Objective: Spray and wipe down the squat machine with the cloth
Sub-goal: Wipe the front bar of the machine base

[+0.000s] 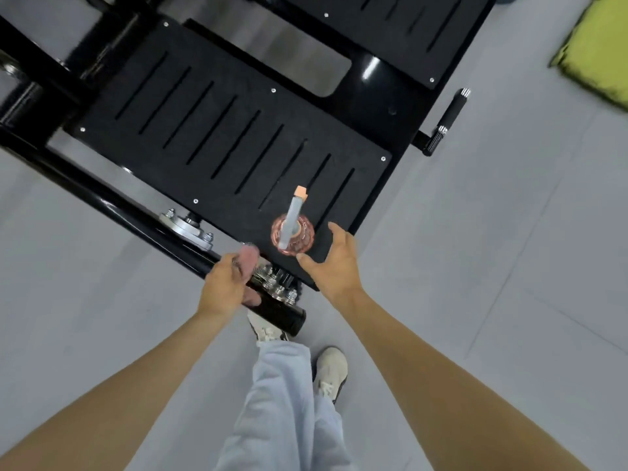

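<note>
The squat machine's black slotted foot plate [217,130] fills the upper middle of the view. A pink spray bottle [293,232] with a grey and orange head stands upright on the plate's near corner. My right hand [334,261] hovers just right of the bottle, fingers spread and not touching it. My left hand [227,287] grips a small pink cloth [249,261] against the black frame tube [278,312] at the machine's near end.
A second slotted plate [390,32] lies farther back. A black handle with metal ends [448,120] sticks out to the right. A green mat [598,49] lies at the top right on the grey floor. My legs and shoes [331,372] stand below.
</note>
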